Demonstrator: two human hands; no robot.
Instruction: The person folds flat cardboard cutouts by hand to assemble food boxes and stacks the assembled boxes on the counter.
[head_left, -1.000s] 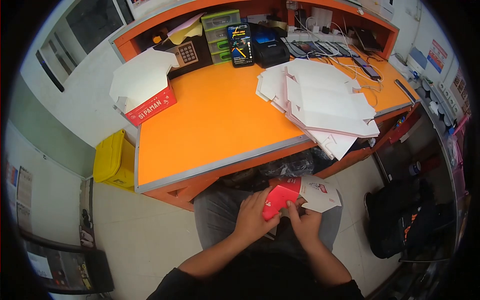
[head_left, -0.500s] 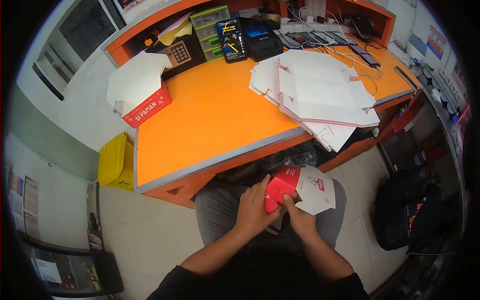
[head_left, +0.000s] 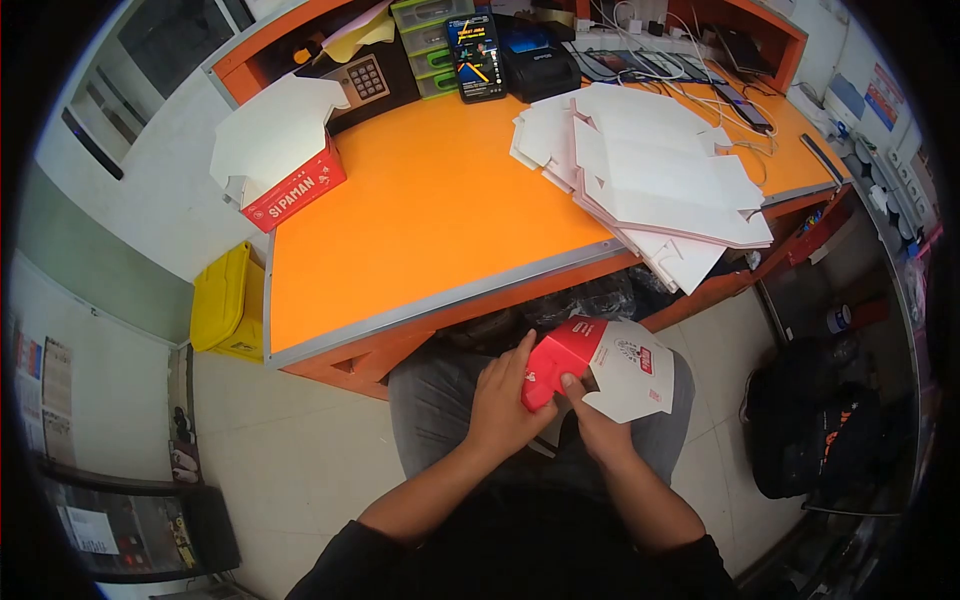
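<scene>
In the head view, I should keep both my left hand (head_left: 503, 403) and right hand (head_left: 600, 425), gripping the carton (head_left: 562, 362), square to its creases.

Between the left hand (head_left: 503, 405) and the right hand (head_left: 600, 425), a red-and-white carton (head_left: 570, 358) is gripped above the lap, while ahead of them on the orange desk (head_left: 430, 220) lie a stack of white cardboard blanks (head_left: 660, 170) to the right and an open red-sided box (head_left: 295, 192) to the left.
</scene>
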